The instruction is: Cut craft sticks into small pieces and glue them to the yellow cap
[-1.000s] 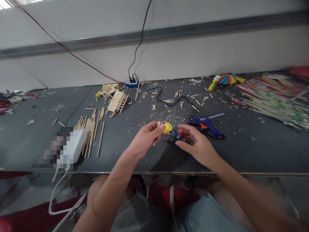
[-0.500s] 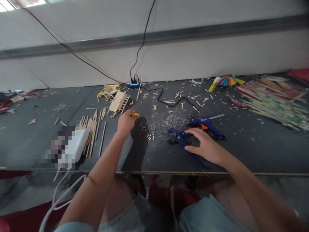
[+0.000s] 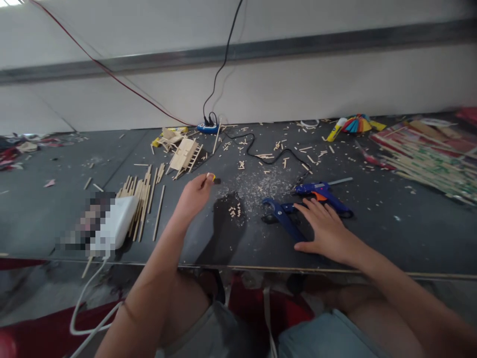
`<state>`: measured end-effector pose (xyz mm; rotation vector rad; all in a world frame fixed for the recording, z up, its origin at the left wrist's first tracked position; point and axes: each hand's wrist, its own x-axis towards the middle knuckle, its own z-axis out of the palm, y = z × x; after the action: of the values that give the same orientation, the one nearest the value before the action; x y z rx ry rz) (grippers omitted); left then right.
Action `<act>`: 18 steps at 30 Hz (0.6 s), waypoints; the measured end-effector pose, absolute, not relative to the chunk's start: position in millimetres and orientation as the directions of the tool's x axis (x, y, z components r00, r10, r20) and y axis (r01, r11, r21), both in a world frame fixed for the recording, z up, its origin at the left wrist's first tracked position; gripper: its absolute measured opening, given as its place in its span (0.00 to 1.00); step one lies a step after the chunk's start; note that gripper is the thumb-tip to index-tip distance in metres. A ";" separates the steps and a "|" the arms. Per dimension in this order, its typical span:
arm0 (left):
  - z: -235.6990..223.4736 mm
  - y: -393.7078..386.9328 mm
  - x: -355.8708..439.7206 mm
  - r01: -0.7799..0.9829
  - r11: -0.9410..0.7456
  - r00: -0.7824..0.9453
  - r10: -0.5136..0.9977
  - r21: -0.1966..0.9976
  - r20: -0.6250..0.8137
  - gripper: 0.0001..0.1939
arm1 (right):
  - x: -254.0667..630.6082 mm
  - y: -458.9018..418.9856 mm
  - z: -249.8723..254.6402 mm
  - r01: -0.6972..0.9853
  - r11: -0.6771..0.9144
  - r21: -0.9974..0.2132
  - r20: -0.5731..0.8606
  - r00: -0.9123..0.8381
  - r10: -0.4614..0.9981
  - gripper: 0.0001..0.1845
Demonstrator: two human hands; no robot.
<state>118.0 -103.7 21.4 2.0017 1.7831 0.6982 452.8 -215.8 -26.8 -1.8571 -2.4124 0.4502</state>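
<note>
My left hand (image 3: pixel 194 195) is closed in a pinch on a small yellow-and-black object (image 3: pixel 215 180), which pokes out past the fingertips; its kind cannot be made out. The hand is over the dark table, below a small model (image 3: pixel 183 155) built of wooden sticks. Spread wide, the fingers of my right hand (image 3: pixel 324 228) are at the handles of a blue hand cutter (image 3: pixel 281 216) with a hooked jaw; whether they touch it I cannot tell. Just behind that hand lies a blue glue gun (image 3: pixel 313 189) with an orange trigger and a glue stick in its back.
Short stick offcuts (image 3: pixel 235 211) and pale shavings (image 3: pixel 261 185) are strewn mid-table. At left lie loose wooden sticks (image 3: pixel 143 204), beside a white power bank (image 3: pixel 124 219) and a pixelated patch. A black cord (image 3: pixel 251 144) runs to a blue socket (image 3: pixel 207 128). Many sticks (image 3: pixel 428 159) cover the right end.
My left hand has turned, so more of the yellow-and-black object's dark end shows. My right hand has moved slightly right, its fingers spreading wider beside the cutter.
</note>
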 end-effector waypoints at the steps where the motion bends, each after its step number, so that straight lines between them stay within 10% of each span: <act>1: 23.5 -109.8 120.9 0.769 -0.130 0.083 0.991 0.626 0.104 0.22 | 452.4 -214.6 -26.6 0.938 0.224 -0.265 -0.111 -0.260 0.959 0.49; 10: 24.4 -162.5 149.1 0.329 0.134 0.115 0.977 0.935 -0.180 0.21 | 442.9 -227.4 -5.7 0.820 -0.054 -0.570 -0.192 -0.069 0.979 0.37; 18: 13.1 -202.8 171.4 0.122 0.230 0.264 0.930 0.965 -0.255 0.14 | 431.4 -251.3 21.9 0.166 -0.448 -0.879 -0.473 -0.167 0.865 0.21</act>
<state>171.4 -202.8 13.1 1.2082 1.1699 0.7801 431.4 -251.3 21.9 -1.5568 -1.1897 1.6658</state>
